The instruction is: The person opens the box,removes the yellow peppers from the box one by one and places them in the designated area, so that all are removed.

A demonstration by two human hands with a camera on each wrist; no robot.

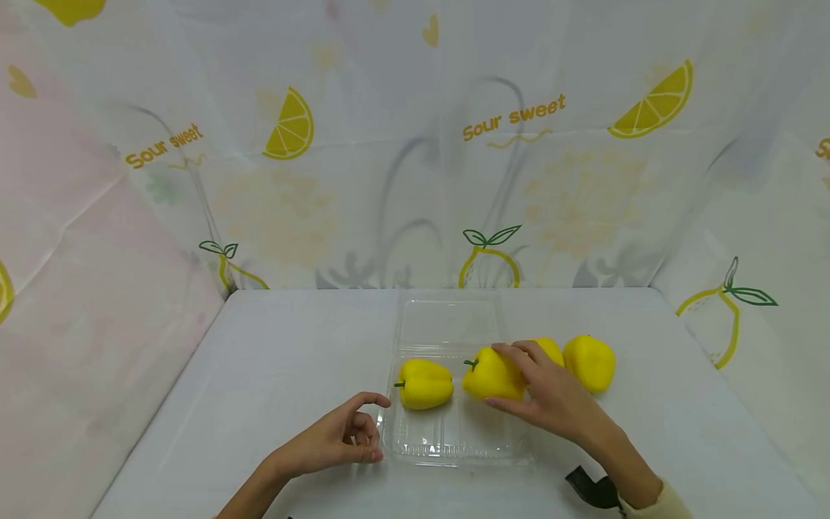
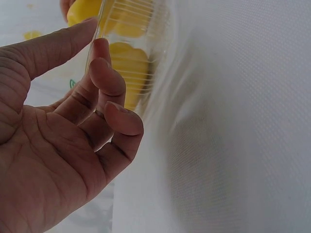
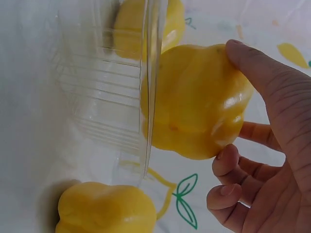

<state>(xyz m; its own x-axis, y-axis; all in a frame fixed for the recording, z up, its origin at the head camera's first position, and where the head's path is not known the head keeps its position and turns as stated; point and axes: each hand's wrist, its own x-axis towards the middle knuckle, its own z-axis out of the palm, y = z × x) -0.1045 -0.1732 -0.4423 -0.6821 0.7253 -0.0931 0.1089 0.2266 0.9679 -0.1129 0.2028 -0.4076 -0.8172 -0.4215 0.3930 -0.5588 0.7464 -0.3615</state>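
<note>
Visibly glossy, lobed yellow pepper [image 3: 192, 102]

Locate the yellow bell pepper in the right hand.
In the head view, the yellow bell pepper in the right hand is over the right half of the clear plastic clamshell, right of another yellow bell pepper inside.

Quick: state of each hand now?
Left hand: open, fingers loosely bent at the clear container's left edge; contact unclear.
Right hand: closed on a yellow bell pepper, holding it over the container.
</note>
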